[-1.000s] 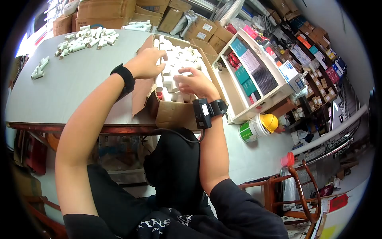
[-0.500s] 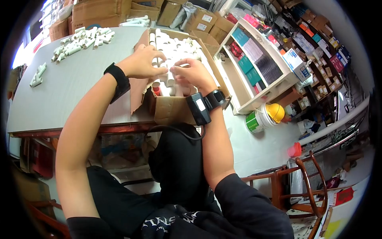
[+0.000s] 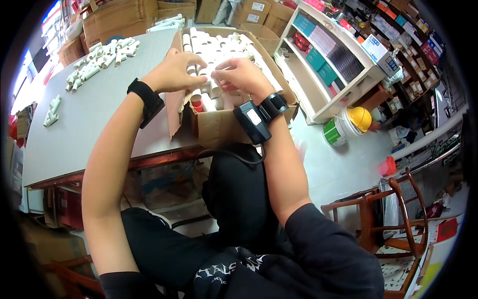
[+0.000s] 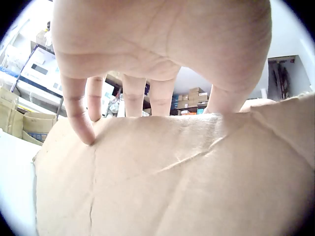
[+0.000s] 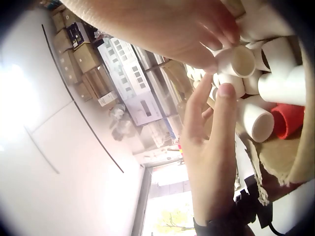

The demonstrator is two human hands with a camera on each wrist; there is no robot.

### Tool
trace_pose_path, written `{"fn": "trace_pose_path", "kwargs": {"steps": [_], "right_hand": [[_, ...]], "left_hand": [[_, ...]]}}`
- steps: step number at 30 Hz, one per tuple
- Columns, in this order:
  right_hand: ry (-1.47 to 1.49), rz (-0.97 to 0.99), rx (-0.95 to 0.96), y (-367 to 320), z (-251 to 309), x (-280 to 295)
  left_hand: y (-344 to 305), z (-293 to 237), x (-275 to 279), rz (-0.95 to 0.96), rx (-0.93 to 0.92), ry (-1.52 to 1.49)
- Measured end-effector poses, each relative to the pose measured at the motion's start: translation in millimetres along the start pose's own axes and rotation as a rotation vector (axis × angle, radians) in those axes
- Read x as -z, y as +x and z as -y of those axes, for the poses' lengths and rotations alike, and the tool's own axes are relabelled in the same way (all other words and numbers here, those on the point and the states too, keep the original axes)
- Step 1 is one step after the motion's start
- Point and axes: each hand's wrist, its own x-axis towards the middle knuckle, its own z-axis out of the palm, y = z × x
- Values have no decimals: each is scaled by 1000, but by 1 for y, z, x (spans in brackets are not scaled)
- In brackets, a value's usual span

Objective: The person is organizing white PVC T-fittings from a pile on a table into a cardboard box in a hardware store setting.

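Observation:
An open cardboard box (image 3: pixel 219 127) holds many short white plastic pipe pieces, with a red one (image 5: pixel 288 120) near its front corner. My left hand (image 3: pixel 174 72) reaches over the box's left side, its thumb toward the pipes. In the left wrist view its fingers extend down over the cardboard flap (image 4: pixel 147 172), one fingertip against it. From the other side, my right hand (image 3: pixel 244 74) bends its fingers and thumb around a white pipe piece (image 5: pixel 226 60) on top of the pile. Both hands' fingertips nearly meet there.
Loose white pipes (image 3: pixel 102 60) lie in a heap on the grey table (image 3: pixel 99 134), with a smaller group (image 3: pixel 52 112) at its left. Right of the box stands a white shelf unit (image 3: pixel 328 65). A bucket with a yellow helmet (image 3: pixel 359 118) and a wooden chair (image 3: pixel 398 219) are farther right.
My left thumb and right fingers have come closer together over the pipes since a second ago, then stayed nearly in place. The head view has shifted, moving the shelf and bucket rightward.

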Motion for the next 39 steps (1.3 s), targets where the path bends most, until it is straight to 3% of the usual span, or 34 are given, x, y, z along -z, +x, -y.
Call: {"fn": "trace_pose_path", "kwargs": {"steps": [13, 19, 27, 32, 34, 37, 39], "right_hand": [[51, -2, 13, -1, -4, -1], [-216, -120, 244, 8, -12, 5], [-20, -316, 199, -21, 42, -9], [32, -157, 483, -38, 73, -51], [4, -57, 508, -43, 79, -81], [-98, 178, 525, -39, 78, -110], [-115, 273, 516, -41, 81, -132]], "left_hand": [[-2, -8, 5, 21, 21, 25], [0, 4, 0, -52, -48, -14], [4, 42, 11, -197, 43, -213], [-10, 76, 23, -316, 171, -334], [-24, 87, 26, -402, 245, -299], [-43, 110, 30, -423, 390, -484], [-63, 129, 38, -417, 375, -425]]}}
